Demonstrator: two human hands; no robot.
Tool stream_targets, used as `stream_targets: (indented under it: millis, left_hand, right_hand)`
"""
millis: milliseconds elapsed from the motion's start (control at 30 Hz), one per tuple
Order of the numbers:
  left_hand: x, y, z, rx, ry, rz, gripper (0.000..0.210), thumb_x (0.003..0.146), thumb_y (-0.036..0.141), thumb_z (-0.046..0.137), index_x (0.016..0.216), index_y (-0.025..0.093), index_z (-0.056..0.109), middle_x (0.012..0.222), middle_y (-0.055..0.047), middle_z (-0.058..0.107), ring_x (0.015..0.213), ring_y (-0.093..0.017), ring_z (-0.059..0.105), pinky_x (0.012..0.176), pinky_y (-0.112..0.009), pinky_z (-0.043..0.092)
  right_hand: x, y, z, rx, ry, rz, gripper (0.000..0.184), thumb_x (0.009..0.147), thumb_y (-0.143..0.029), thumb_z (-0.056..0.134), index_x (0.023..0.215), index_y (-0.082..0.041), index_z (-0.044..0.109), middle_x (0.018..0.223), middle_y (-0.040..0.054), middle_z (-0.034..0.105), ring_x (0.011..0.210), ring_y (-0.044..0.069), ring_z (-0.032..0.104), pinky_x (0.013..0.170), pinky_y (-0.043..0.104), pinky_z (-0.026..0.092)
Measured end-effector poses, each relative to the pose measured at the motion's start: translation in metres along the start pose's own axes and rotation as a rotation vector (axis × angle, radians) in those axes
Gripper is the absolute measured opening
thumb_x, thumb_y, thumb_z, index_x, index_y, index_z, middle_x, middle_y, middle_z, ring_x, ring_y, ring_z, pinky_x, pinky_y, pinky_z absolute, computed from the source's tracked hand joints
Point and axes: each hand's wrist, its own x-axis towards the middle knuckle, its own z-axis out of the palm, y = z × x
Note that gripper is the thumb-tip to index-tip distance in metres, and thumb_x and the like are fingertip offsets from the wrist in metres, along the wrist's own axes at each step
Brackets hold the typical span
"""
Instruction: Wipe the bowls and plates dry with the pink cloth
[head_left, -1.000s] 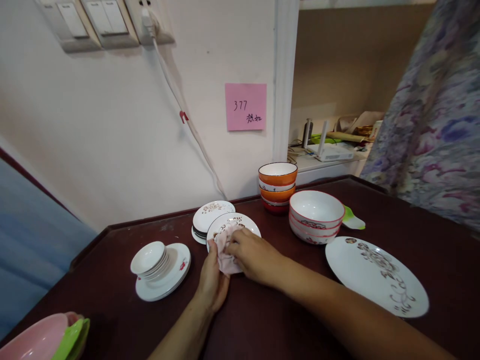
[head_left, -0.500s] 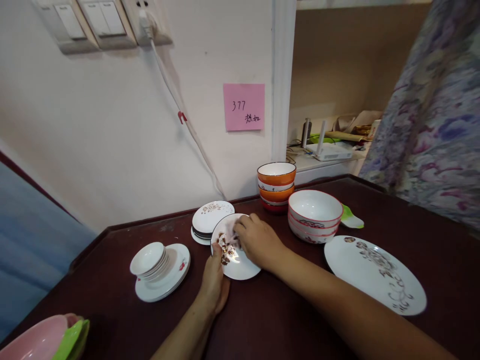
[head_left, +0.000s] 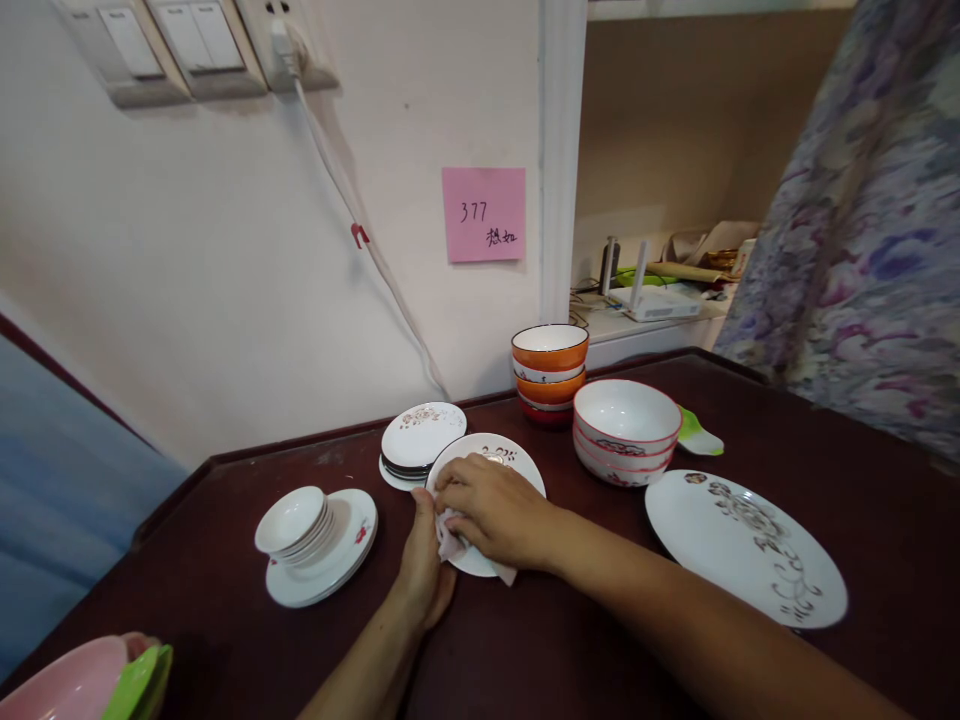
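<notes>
My left hand (head_left: pixel 424 560) grips the left edge of a round white plate (head_left: pixel 523 462) with a brown floral print, thumb on top and fingers underneath. Pressed onto the plate's face, my right hand (head_left: pixel 491 508) is closed over a pale pink cloth (head_left: pixel 450 538); a corner of the cloth sticks out below at the plate's lower rim. Part of the plate is covered by that hand. Just behind, to the left, sits a stack of similar plates (head_left: pixel 424 432) with dark rims.
Small white bowls (head_left: pixel 291 522) stand on white plates (head_left: pixel 352 550) at left. A pink bowl (head_left: pixel 67 685) with green spoons (head_left: pixel 139 680) is front left. Orange bowls (head_left: pixel 550 350), red-rimmed bowls (head_left: pixel 628 420), a spoon (head_left: pixel 701 438) and an oval platter (head_left: pixel 739 545) lie rightward on the dark table (head_left: pixel 247 650).
The held plate has turned, its floral print now toward the back. My right hand has moved down across its face with the cloth, toward the near left rim.
</notes>
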Motion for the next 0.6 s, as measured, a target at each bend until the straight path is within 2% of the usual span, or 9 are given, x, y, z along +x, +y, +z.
stream_targets:
  millis: [67, 133, 267, 333, 467, 533, 600]
  left_hand:
    - [0.001, -0.001, 0.002, -0.009, -0.019, 0.013, 0.057, 0.087, 0.058, 0.045, 0.126, 0.020, 0.059, 0.123, -0.011, 0.069, 0.120, -0.028, 0.059, 0.105, -0.042, 0.043]
    - [0.001, -0.001, 0.003, -0.008, -0.048, 0.024, 0.059, 0.086, 0.060, 0.045, 0.129, 0.021, 0.057, 0.126, -0.012, 0.067, 0.121, -0.028, 0.057, 0.105, -0.043, 0.042]
    - [0.002, -0.003, 0.004, 0.017, -0.040, 0.073, 0.061, 0.086, 0.058, 0.048, 0.132, 0.019, 0.055, 0.130, -0.013, 0.064, 0.124, -0.029, 0.055, 0.108, -0.044, 0.040]
    - [0.002, -0.003, 0.003, 0.025, -0.031, 0.102, 0.059, 0.086, 0.056, 0.050, 0.132, 0.019, 0.055, 0.131, -0.013, 0.063, 0.125, -0.028, 0.055, 0.109, -0.043, 0.039]
    - [0.000, -0.002, 0.000, 0.016, -0.008, 0.111, 0.058, 0.087, 0.055, 0.049, 0.132, 0.019, 0.055, 0.129, -0.013, 0.065, 0.124, -0.028, 0.055, 0.108, -0.042, 0.039]
    - [-0.001, 0.000, -0.002, 0.007, 0.031, 0.038, 0.060, 0.086, 0.058, 0.047, 0.130, 0.018, 0.056, 0.125, -0.014, 0.067, 0.122, -0.029, 0.057, 0.107, -0.043, 0.041]
    - [-0.002, 0.002, -0.003, 0.004, 0.059, -0.049, 0.063, 0.086, 0.060, 0.045, 0.128, 0.016, 0.058, 0.122, -0.016, 0.069, 0.121, -0.031, 0.058, 0.105, -0.044, 0.042]
  right_hand:
    - [0.003, 0.007, 0.001, -0.103, 0.049, 0.023, 0.024, 0.091, -0.022, 0.056, 0.114, -0.023, 0.063, 0.121, 0.0064, 0.060, 0.106, 0.023, 0.051, 0.088, 0.037, 0.044]
    - [0.005, 0.013, -0.001, -0.239, 0.028, 0.113, 0.028, 0.094, -0.019, 0.050, 0.120, -0.022, 0.060, 0.125, 0.0086, 0.058, 0.108, 0.025, 0.050, 0.087, 0.039, 0.045]
    - [0.003, 0.016, -0.006, -0.391, -0.087, 0.362, 0.025, 0.093, -0.015, 0.046, 0.109, -0.011, 0.064, 0.112, 0.0197, 0.061, 0.099, 0.032, 0.057, 0.070, 0.041, 0.051]
    - [0.000, 0.010, -0.006, -0.386, -0.138, 0.398, 0.023, 0.089, -0.016, 0.051, 0.101, -0.006, 0.067, 0.099, 0.0231, 0.064, 0.086, 0.033, 0.061, 0.060, 0.039, 0.050]
    - [-0.007, -0.011, -0.005, -0.294, -0.257, 0.244, 0.015, 0.078, -0.018, 0.063, 0.090, -0.012, 0.070, 0.083, 0.0152, 0.068, 0.066, 0.024, 0.063, 0.053, 0.032, 0.046]
    - [-0.007, -0.019, -0.004, -0.229, -0.248, 0.138, 0.018, 0.079, -0.024, 0.064, 0.095, -0.016, 0.068, 0.087, 0.0102, 0.068, 0.068, 0.021, 0.063, 0.054, 0.029, 0.046]
    - [-0.005, -0.021, -0.001, -0.177, -0.193, 0.065, 0.020, 0.084, -0.027, 0.059, 0.101, -0.019, 0.064, 0.096, 0.0071, 0.066, 0.078, 0.020, 0.062, 0.060, 0.028, 0.046]
